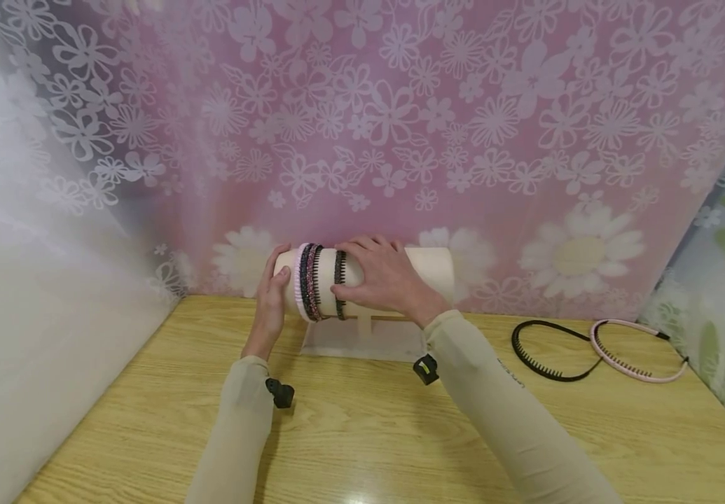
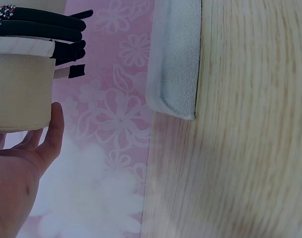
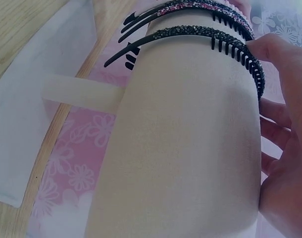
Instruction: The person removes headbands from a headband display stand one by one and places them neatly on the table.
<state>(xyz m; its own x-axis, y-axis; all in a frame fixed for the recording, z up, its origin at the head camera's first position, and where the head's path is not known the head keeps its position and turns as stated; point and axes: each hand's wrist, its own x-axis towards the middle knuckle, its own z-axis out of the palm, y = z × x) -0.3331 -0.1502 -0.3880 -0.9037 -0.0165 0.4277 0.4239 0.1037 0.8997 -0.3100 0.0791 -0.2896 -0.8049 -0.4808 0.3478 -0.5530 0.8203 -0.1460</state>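
Right sleeve (image 1: pixel 501 402) is nearest cam. My L hand (image 1: pixel 269 301) grips the roll (image 1: pixel 433 274) at its end; my R hand (image 1: pixel 384 278) holds the dark headband (image 1: pixel 340 269) around it, apart from other headbands (image 1: pixel 312 280). Step now, I think: positioning; next move prob. calls for gentle slide L.

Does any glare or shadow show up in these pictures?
Head view: small bright glare on the table at the bottom edge, soft shadows beside the sleeves; left wrist view: dim patch on the table near the stand's base; right wrist view: soft shadow on the cream roll beside the right hand.
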